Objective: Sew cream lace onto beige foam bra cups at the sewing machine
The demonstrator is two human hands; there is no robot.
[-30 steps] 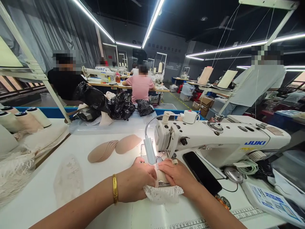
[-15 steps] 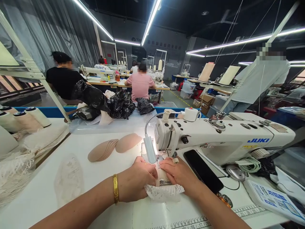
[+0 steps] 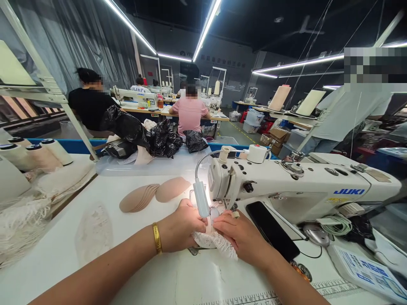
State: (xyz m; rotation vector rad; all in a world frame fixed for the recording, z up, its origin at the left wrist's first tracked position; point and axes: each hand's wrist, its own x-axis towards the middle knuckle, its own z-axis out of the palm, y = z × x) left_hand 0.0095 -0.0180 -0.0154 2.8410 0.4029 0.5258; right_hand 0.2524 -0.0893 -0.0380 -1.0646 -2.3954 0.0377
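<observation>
Under the needle end of a white sewing machine (image 3: 299, 178) lies a pale piece with white lace (image 3: 219, 242). My left hand (image 3: 181, 226), with a gold bangle at the wrist, pinches the piece's left edge between curled fingers. My right hand (image 3: 240, 233) lies on its right side, fingers extended and pressing it down. A small lamp (image 3: 201, 199) on a bent metal neck hides part of the needle area. Beige oval pads (image 3: 140, 198) lie fanned behind my left hand, with another pad (image 3: 172, 189) beside them. A sheer lace piece (image 3: 94, 231) rests on the left.
A black phone (image 3: 271, 231) lies right of my right hand, near a blue-and-white box (image 3: 365, 267). Thread cones (image 3: 47, 154) and lace fill the left side. Black bags (image 3: 163, 140) sit behind the table. Several people are farther back.
The lace piece has turned and moved forward beneath the machine, its lace edge now slanting down to the right. Both hands have shifted slightly with it. The whole view has shifted a little.
</observation>
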